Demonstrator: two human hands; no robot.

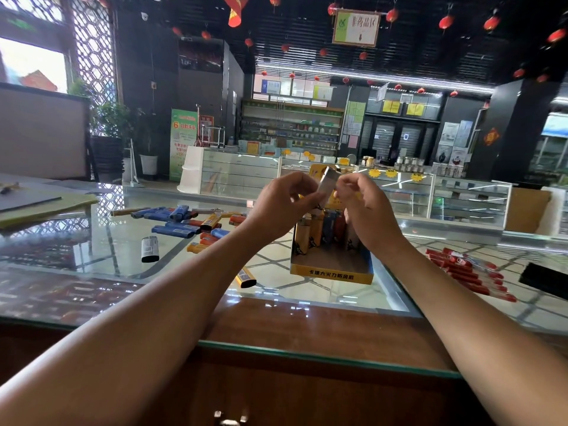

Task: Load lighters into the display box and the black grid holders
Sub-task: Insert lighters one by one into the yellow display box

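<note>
Glass-topped bench (92, 256) in a shop carries a yellow display box (332, 273) with lighters standing upright at its back, loose lighters (181, 224) scattered to its left and red lighters (467, 272) in a row to its right. Above the box the left hand (285, 204) pinches a tilted silver lighter (326, 182) from one side, and the right hand (365, 210) curls its fingers onto the other edge.
</note>
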